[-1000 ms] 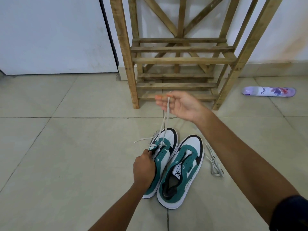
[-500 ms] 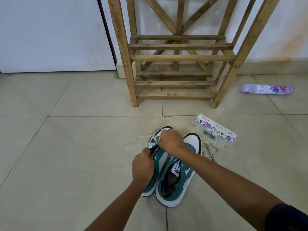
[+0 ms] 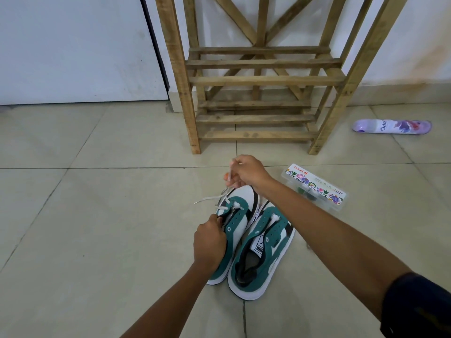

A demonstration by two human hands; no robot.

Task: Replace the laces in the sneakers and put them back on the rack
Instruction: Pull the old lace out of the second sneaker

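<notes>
Two green, white and black sneakers lie side by side on the tiled floor, toes pointing away from me. My left hand (image 3: 210,242) grips the left sneaker (image 3: 238,222) at its lacing edge. My right hand (image 3: 246,172) is just past the toe of that shoe, pinching one end of the white lace (image 3: 228,189) and holding it raised. The lace's other end (image 3: 207,199) trails loose on the floor to the left. The right sneaker (image 3: 262,250) has only a short bit of lace at its lowest eyelets. The wooden rack (image 3: 258,81) stands beyond the shoes with bare slats.
A clear plastic box with a flowered label (image 3: 316,186) lies on the floor right of the shoes. A purple spray can (image 3: 391,126) lies on its side further right, near the wall. A white door (image 3: 73,50) is left of the rack.
My right hand dropped from a high pull down onto the left shoe's toe, then lifted forward again with the lace end. The left hand stayed on the shoe.
</notes>
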